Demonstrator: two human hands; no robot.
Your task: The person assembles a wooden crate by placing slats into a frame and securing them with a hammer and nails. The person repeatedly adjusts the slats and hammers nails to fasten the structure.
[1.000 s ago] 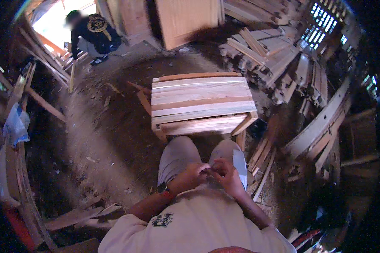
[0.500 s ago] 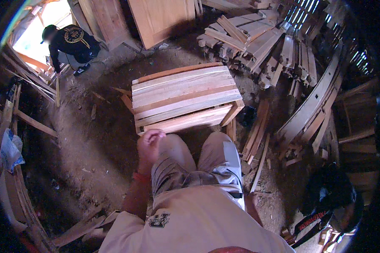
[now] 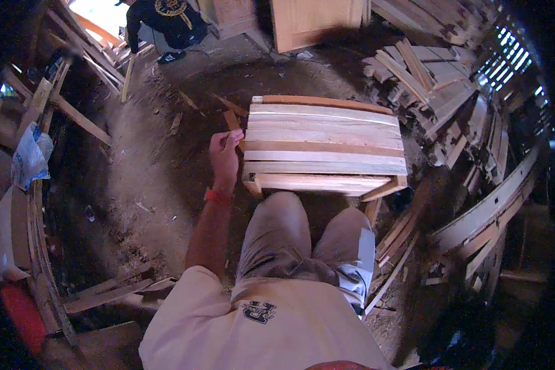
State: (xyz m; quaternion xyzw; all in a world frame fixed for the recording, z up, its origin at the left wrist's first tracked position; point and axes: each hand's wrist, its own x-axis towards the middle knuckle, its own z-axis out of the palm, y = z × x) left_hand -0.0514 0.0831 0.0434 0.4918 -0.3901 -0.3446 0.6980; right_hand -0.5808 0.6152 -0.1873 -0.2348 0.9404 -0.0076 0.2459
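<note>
Moved since half a second ago: left hand [image 3: 225, 154], from just in front of the left knee to beside the left end of the slatted wooden table [image 3: 324, 147]. Left fingers partly curled, tips close to the table's edge; cannot tell whether touching it or pinching anything small. Right hand out of view; cannot tell its state. On left wrist: red band [image 3: 218, 196].

Table upright on the dirt floor [image 3: 145, 179], directly ahead of both knees in beige trousers [image 3: 276, 231]. Pale slats running crosswise on top, one browner than its neighbours. Just beyond left hand, near the table's left end: brown wood strip [image 3: 232, 119].

Farther off, upper left: co-worker [image 3: 166, 24] in dark printed top, crouched near a thin upright stick [image 3: 128, 77]. Beyond table: wooden panel [image 3: 317, 23], standing. Upper right: heaped planks [image 3: 441, 83]. Far left: crumpled plastic bag [image 3: 29, 155], on timber.
</note>
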